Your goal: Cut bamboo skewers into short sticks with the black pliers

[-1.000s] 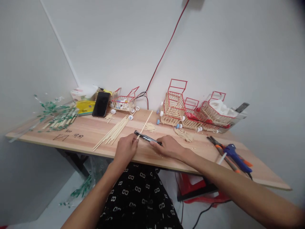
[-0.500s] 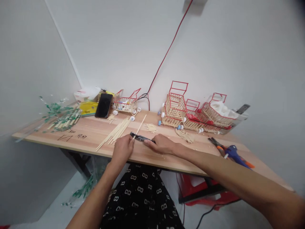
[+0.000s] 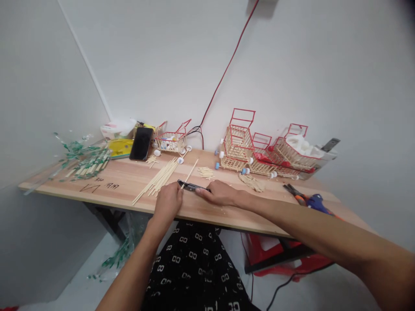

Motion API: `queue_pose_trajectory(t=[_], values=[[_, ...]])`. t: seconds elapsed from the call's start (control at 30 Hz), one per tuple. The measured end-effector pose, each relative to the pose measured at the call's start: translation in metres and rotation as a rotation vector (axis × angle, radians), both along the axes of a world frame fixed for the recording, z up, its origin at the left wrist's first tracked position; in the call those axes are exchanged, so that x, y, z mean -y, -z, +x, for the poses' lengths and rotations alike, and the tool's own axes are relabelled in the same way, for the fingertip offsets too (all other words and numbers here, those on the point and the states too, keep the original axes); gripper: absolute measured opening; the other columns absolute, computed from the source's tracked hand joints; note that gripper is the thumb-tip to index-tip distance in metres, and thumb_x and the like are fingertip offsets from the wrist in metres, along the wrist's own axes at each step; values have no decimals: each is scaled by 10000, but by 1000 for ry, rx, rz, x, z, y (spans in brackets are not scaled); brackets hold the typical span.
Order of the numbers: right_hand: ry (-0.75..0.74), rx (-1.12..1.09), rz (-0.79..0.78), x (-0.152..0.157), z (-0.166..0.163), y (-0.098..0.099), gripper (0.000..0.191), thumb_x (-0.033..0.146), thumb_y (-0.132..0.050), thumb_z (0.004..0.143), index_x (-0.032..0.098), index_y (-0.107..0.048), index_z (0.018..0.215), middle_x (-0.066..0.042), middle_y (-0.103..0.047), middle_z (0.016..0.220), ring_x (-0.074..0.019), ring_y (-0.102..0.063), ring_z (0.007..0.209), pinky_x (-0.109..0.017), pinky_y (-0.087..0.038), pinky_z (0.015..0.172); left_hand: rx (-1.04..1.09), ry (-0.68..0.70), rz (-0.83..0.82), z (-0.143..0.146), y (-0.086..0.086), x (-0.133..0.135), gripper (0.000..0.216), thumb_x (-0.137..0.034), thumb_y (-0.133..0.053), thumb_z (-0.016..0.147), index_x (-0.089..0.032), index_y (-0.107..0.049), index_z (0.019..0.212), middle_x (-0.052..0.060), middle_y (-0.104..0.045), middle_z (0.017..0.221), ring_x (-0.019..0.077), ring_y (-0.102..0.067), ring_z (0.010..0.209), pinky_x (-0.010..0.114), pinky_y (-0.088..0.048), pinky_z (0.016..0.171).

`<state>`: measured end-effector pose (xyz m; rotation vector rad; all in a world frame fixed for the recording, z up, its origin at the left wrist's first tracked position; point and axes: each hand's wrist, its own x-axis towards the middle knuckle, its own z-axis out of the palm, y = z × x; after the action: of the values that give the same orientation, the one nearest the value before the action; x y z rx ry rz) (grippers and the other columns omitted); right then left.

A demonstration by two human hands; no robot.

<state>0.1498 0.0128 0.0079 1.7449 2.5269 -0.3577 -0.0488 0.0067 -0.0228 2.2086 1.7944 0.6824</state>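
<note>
My left hand (image 3: pixel 169 199) is closed near the table's front edge, its thumb and fingers pinching the lower end of a thin wooden stick (image 3: pixel 191 172). The stick slants up and to the right. My right hand (image 3: pixel 218 193) is wrapped round a slim dark tool (image 3: pixel 192 186) that looks like a utility knife. The tool's far end lies across the stick, right by my left fingertips; the exact contact is too small to make out. Long loose sticks (image 3: pixel 164 176) lie just left of the hands. A small pile of short cut sticks (image 3: pixel 205 172) is behind the tool.
Small stick-built shopping carts (image 3: pixel 236 149) with red handles stand along the wall, beside a smaller cart (image 3: pixel 170 141). A phone (image 3: pixel 141 143) leans at the left, near green-tipped wrapped sticks (image 3: pixel 92 164). Pliers (image 3: pixel 294 193) and a blue glue gun (image 3: pixel 317 202) lie right, near my right forearm.
The view has shifted slightly. My right forearm sits a little higher and covers more of the glue gun. Both hands keep the same grip on the stick and the tool.
</note>
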Motion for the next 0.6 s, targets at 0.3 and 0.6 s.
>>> queue_pose_trajectory(t=[0.3, 0.6], values=[[-4, 8, 3, -2, 2, 3, 902, 767, -110, 855, 91, -692, 721, -132, -644, 642, -144, -478, 498, -267, -267, 469, 6, 5, -14, -1, -2, 0, 208, -207, -462, 863, -161, -653, 795, 101, -703, 815, 234, -631, 816, 305, -374, 708], [5, 13, -19, 3, -2, -7, 913, 799, -88, 824, 107, -669, 697, -105, -609, 620, -125, -424, 484, -263, -248, 466, 44, 21, 2, -2, -1, 2, 204, -203, -459, 870, -166, -630, 767, 81, -687, 762, 217, -620, 763, 293, -367, 694]])
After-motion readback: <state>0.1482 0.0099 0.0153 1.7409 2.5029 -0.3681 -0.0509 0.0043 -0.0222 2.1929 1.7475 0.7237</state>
